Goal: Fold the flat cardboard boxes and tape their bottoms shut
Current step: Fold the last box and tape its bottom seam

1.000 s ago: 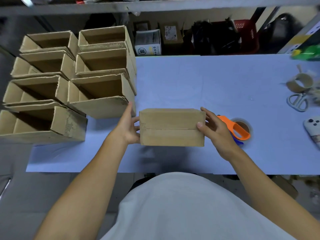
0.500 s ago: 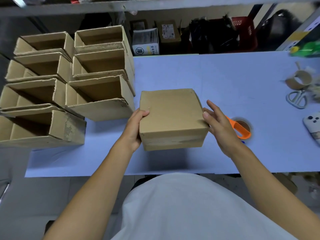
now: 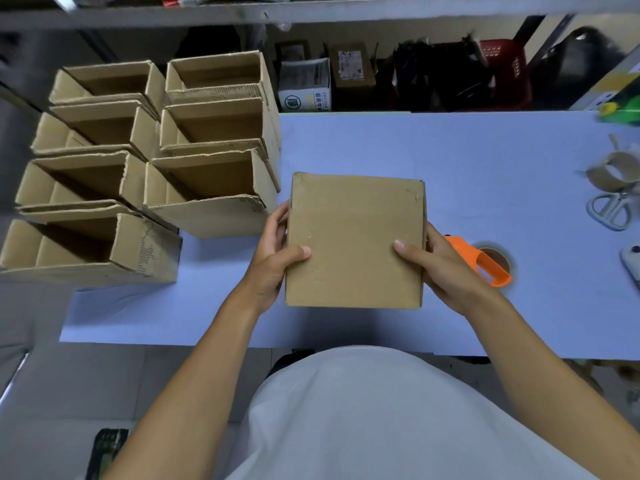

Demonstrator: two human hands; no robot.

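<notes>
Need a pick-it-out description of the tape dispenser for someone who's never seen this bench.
Start from the blue table and find the closed cardboard box held between both hands. Just right of the right hand lies the tape dispenser. It is the only bright orange item there, with a brown tape roll under its handle, unlike the pale scissors farther right.

Open folded brown cardboard boxes (image 3: 207,188): seven
Closed brown cardboard box (image 3: 355,240) held up: one
Orange-handled tape dispenser (image 3: 485,263): one
White-handled scissors (image 3: 611,211): one
Bare hands (image 3: 273,254): two
</notes>
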